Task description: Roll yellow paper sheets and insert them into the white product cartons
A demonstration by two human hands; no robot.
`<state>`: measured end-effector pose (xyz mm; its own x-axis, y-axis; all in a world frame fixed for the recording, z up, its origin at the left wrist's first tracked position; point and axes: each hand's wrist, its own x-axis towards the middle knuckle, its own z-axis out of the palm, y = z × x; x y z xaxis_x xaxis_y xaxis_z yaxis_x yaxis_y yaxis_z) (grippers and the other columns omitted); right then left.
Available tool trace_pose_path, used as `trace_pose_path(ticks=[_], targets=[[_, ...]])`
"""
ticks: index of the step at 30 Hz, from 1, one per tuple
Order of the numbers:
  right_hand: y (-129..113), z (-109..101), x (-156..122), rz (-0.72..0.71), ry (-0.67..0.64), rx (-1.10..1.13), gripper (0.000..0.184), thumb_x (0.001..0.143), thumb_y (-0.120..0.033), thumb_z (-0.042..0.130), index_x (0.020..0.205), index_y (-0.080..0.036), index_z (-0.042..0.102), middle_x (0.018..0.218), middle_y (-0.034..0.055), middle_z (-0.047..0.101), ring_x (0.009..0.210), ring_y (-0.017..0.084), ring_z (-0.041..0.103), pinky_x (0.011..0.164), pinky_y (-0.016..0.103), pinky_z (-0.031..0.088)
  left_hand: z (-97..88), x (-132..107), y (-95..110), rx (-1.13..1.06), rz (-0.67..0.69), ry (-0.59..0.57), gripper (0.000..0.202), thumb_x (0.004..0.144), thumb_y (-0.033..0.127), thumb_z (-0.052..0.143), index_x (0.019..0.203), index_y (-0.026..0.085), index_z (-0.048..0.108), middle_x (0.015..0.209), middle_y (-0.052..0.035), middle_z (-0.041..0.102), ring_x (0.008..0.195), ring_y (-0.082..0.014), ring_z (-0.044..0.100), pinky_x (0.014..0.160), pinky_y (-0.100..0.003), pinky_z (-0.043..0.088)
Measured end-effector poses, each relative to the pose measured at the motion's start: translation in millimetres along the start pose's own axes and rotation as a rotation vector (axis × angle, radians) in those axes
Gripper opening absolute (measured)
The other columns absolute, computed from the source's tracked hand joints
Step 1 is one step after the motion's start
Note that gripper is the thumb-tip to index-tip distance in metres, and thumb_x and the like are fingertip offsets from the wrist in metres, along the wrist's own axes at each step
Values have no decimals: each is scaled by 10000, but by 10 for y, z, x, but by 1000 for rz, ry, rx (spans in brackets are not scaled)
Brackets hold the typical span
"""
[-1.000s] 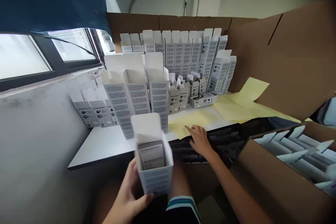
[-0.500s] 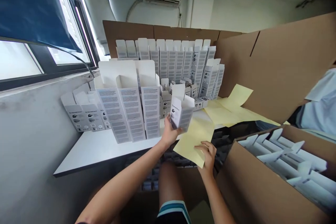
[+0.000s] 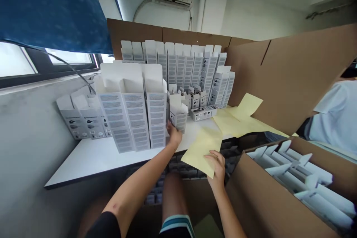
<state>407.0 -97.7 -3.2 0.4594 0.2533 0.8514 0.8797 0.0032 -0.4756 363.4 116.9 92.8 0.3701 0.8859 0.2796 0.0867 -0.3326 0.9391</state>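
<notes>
A small white carton [image 3: 180,118] sits upright near the centre of the frame, its flap raised; the left hand [image 3: 174,136] has its fingers clamped round the lower left side. Below and right, a yellow sheet [image 3: 201,149] is pinched at its lower right edge by the right hand's [image 3: 217,165] fingers. Tall cartons [image 3: 135,119] stand just left of the small carton on the tabletop [image 3: 80,160].

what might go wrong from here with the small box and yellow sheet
The left hand, holding the small box, might knock the tall boxes close beside it.
The yellow sheet could crease, as the right hand pinches it only near one edge.
</notes>
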Motion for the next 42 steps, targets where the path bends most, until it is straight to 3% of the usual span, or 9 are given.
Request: trace_pose_path(ticks=[6,10,14,17,19,24,29,33,42], targets=[[75,82,107,-125,-153,-190,280,844,-141,550,1055,-185,728,1154,148,610,1091,334,569,902,510,472,-147,-398,131,9,104,-47,897,767,21,638,1564,109,234,1670,-225,166,1575,-381,71,1292,-512,130],[252,180,210,-214,-223,-338,302,839,-128,529,1050,-180,740,1133,143,654,1062,335,603,865,475,476,-640,-1030,258,-6,541,-216,798,724,79,650,1470,168,381,1548,-195,406,1470,-308,396,1202,-453,392],[404,247,273,-270,-309,-441,338,811,-169,554,1092,-209,738,1170,123,664,1072,356,608,844,477,466,-1570,-1338,262,17,999,-241,437,784,98,583,1196,239,547,1032,-85,697,929,-185,715,752,-273,614],[442,246,274,-314,-322,-430,377,810,-141,520,1117,-218,726,1182,114,659,1082,348,613,847,466,470,-2511,-942,200,319,954,100,160,852,159,539,968,267,561,827,-20,678,771,-167,699,697,-289,599],[443,247,261,-323,-316,-424,388,810,-124,507,1125,-213,716,1191,117,652,1090,345,615,846,458,475,-3127,-456,167,416,784,266,225,910,168,472,1110,235,550,1017,-99,677,901,-216,692,704,-349,595],[435,312,214,-296,-311,-440,383,812,-140,517,1146,-207,692,1205,133,631,1126,371,602,840,470,479,-4108,605,211,736,470,325,581,864,175,573,1426,157,426,1528,-201,436,1342,-321,505,1020,-487,512],[387,386,182,-272,-293,-466,376,812,-138,511,1140,-210,681,1205,145,623,1155,386,584,844,481,477,-4257,990,356,1026,300,64,801,804,180,711,1530,239,378,1526,-110,523,1369,-339,491,1096,-468,450],[320,384,178,-265,-292,-482,389,826,-121,526,1174,-218,671,1232,139,617,1163,373,586,835,466,489,-4221,1062,490,1171,169,-63,386,902,287,690,1278,222,631,1286,-92,682,1180,-276,635,1002,-447,521],[176,258,134,-288,-236,-337,444,773,-28,501,1110,-241,696,1154,108,655,1107,333,621,924,473,477,-4169,363,868,1277,140,48,239,907,255,622,1118,233,732,1112,-79,754,1064,-315,682,859,-436,552]])
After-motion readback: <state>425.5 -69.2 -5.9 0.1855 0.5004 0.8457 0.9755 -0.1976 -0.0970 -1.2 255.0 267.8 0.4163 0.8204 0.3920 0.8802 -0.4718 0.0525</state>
